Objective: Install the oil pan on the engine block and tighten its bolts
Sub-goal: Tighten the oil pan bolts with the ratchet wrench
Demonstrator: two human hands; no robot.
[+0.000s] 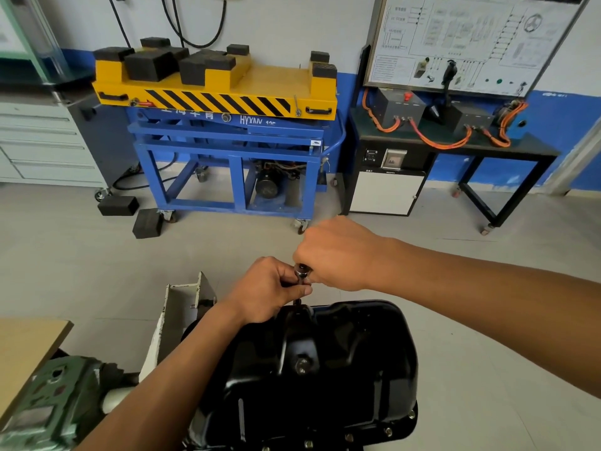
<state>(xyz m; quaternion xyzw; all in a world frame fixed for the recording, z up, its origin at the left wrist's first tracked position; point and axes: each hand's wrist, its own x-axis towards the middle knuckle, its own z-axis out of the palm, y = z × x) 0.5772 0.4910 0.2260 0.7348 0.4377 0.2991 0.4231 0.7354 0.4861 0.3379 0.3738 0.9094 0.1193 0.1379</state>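
The left hand point(270, 289) is pinching the ratchet point(302, 272) just under its head; the right hand point(336, 253) is gripping its handle. The tool is standing at the far edge of the black pan point(341, 369), lying near centre.

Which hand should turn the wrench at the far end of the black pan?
The right hand. It grips the handle of the wrench, so it can probably swing it. The left hand pinches the shaft just below, at the far edge of the oil pan, and seems only to steady it.
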